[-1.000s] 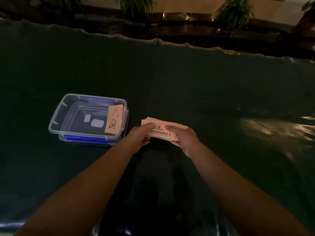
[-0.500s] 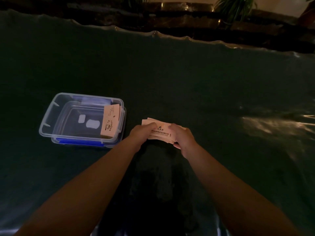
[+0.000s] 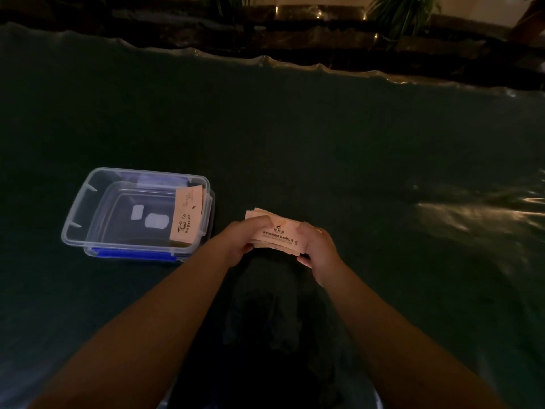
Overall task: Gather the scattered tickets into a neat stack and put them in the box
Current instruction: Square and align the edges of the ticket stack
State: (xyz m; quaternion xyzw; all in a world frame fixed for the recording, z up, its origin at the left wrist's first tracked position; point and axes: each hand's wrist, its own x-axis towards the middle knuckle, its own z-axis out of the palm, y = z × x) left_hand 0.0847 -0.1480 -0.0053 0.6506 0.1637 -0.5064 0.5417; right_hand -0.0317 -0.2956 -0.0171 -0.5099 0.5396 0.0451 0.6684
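A stack of pale pink tickets [image 3: 278, 233] with dark print is held just above the dark green tablecloth, pinched at both ends. My left hand [image 3: 240, 242] grips its left end and my right hand [image 3: 317, 250] grips its right end; the edges are slightly uneven. To the left stands a clear plastic box [image 3: 76, 221] with blue clips. One more ticket [image 3: 185, 218] leans upright against the box's inner right wall.
The dark green cloth [image 3: 324, 149] covers the whole table, with glare patches at the right. Its wrinkled far edge [image 3: 265, 59] runs across the top. Behind it are a dark ledge and potted plants [image 3: 401, 13]. The room is dim.
The view has shifted slightly. Both hands stay on the ticket stack at the same spot, with fingers shifted a little along its ends. The box and its ticket have not moved.
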